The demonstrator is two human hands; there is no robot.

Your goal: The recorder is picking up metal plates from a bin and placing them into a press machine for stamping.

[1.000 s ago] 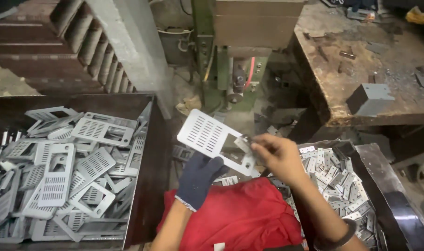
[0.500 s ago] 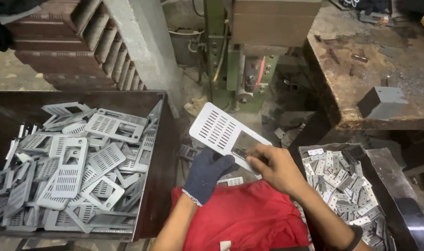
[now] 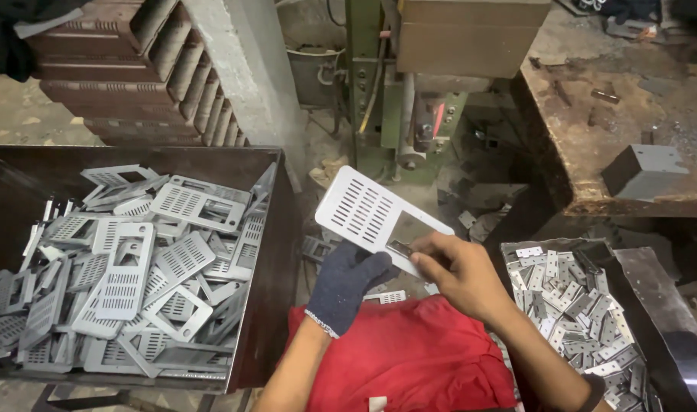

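Right over the red cloth on the person's lap, both hands are on one grey slotted metal plate. It's held up in the air between the two bins, tilted, with the slotted end pointing away and the rectangular cutout end nearest the hands.

Left hand has a dark knit glove on and props the plate from underneath at its lower edge, fingers curled around the rim. Right hand is bare, fingers pinched narrow on the plate's near corner right by the cutout. Can't tell if there's a small piece between those fingertips or just the plate edge.

Handling-wise, my guess: thin stamped sheet, so light and stiff, won't flop, but the punched edges and slots probably have burrs, which would explain the glove. The frame around the cutout looks like the weakest bit, so I'd say holding it by the solid rim beats squeezing across that opening. Painted or coated surface, likely a little slick on bare skin.

Off to the left is a big dark bin piled with the same plates. On the right there's a smaller tray full of little grey metal tabs. Green press machine sits ahead, and a rusty table with a grey metal block on it.
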